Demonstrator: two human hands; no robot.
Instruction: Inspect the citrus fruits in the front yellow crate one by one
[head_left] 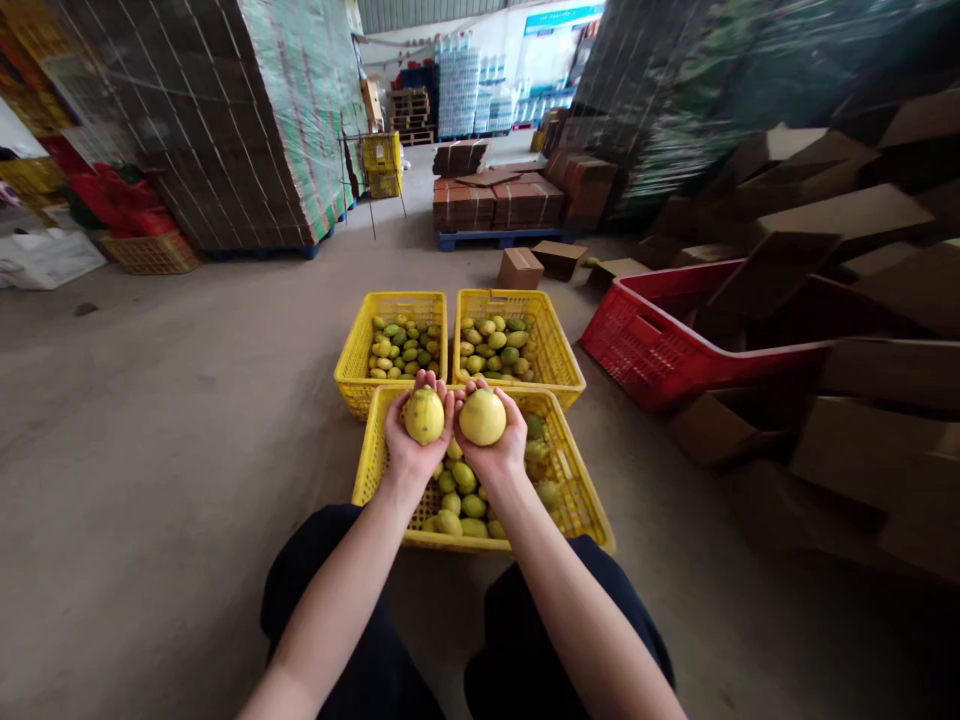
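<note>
My left hand (415, 440) is palm up with its fingers curled round a yellow fruit with dark specks (424, 416). Beside it, my right hand (495, 440) cups a smoother, pale yellow fruit (482, 417). Both hands are side by side above the near yellow crate (585, 500), which holds several green and yellow fruits (463, 477). Just beyond stand two more yellow crates, the left one (352, 350) and the right one (559, 345), each with many smaller green-yellow fruits inside. My forearms hide part of the near crate.
To the right, a red crate (645, 350) stands by a heap of cardboard boxes (870, 430). Flattened cartons (517, 200) lie on a blue pallet ahead, with small boxes (520, 268) before it. Wrapped stacks (210, 120) rise at the back left. My knees flank the near crate.
</note>
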